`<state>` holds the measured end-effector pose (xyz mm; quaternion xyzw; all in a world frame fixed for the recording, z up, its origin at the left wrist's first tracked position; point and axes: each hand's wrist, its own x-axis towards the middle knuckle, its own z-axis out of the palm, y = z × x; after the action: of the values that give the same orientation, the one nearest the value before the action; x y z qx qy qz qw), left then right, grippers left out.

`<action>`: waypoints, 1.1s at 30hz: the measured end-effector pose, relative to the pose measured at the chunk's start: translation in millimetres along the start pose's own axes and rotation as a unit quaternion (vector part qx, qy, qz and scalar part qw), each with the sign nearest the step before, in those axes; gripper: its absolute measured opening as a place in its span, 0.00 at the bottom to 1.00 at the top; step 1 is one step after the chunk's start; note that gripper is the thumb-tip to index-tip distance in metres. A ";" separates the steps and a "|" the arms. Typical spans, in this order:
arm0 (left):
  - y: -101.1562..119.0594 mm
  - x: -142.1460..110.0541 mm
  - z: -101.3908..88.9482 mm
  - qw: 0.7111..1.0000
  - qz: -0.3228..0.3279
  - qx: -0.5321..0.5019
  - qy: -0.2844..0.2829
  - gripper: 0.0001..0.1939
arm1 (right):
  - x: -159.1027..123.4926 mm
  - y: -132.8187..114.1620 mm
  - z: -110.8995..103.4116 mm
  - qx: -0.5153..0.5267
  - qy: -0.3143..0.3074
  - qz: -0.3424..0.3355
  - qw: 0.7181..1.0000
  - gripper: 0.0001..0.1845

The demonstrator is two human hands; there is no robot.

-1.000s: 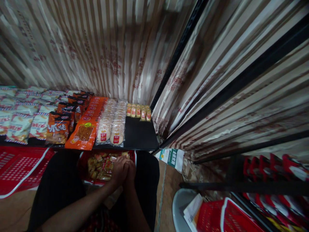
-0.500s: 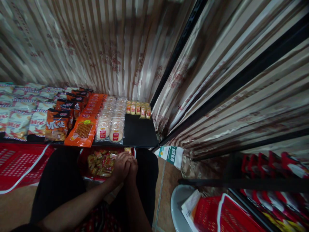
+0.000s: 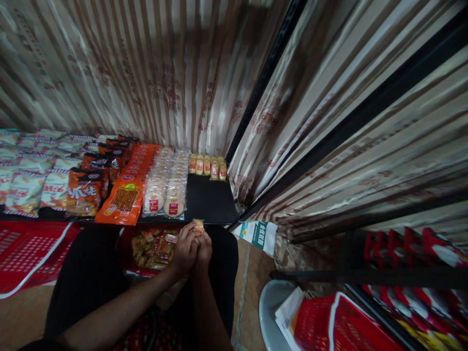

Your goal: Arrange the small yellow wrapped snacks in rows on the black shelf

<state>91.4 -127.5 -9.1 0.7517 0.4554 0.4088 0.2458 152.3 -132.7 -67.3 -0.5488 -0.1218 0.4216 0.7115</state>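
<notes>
Left hand (image 3: 185, 249) and right hand (image 3: 204, 249) have both slid a touch rightward since half a second ago, and more of the small gold-wrapped packet (image 3: 198, 227) now pokes up past the knuckles. Head view's all we've got: fingers of both hands are curled round that packet, just in front of the flat black shelf's (image 3: 208, 202) front edge; exact grip underneath is hidden. Wrapper looks thin, so imo a light pinch low on the sides beats squeezing, label end sticking out.

Room-wise, black surface shows between the clear-wrapped round pale crackers (image 3: 174, 199) and the front right corner, with a row of matching gold packets (image 3: 206, 166) at the back. Watch that front edge, I'd bring knuckles up over it. Black metal post (image 3: 252, 112) hems in the back right. Red plastic basket (image 3: 127, 235) of loose gold packets (image 3: 148, 247) sits between the knees, so elbows are a bit boxed in.
</notes>
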 end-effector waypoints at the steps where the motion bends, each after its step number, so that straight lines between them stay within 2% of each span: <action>1: 0.3 0.7 0.4 1.000 -0.011 -0.002 -0.002 0.16 | 0.1 -0.9 0.0 0.003 0.002 -0.001 1.000 0.21; 5: 0.5 4.3 2.3 0.998 -0.051 -0.020 -0.002 0.14 | 0.0 -5.7 2.1 0.049 0.014 0.009 0.999 0.22; 9: -0.6 9.0 6.3 0.995 -0.087 -0.040 0.022 0.12 | 2.1 -12.9 5.8 0.069 0.014 0.026 0.997 0.24; 13: 0.7 14.2 10.0 0.988 -0.124 -0.082 0.044 0.13 | 5.9 -19.8 7.9 0.069 -0.007 0.008 0.998 0.24; 16: 3.6 18.3 10.6 0.983 -0.142 -0.109 0.028 0.13 | 8.4 -24.0 8.3 0.056 -0.015 0.000 0.998 0.24; 24: 11.6 31.1 8.0 0.979 -0.153 -0.132 0.009 0.11 | 10.3 -40.1 11.8 0.031 -0.024 -0.019 0.999 0.26; 33: 7.2 43.0 13.9 0.981 -0.146 -0.128 0.010 0.10 | 18.9 -59.1 17.3 -0.016 -0.046 -0.026 0.998 0.23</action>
<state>117.3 -92.7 5.5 0.6350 0.5066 0.4307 0.3931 180.5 -109.6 -14.2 -0.5364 -0.1751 0.4263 0.7071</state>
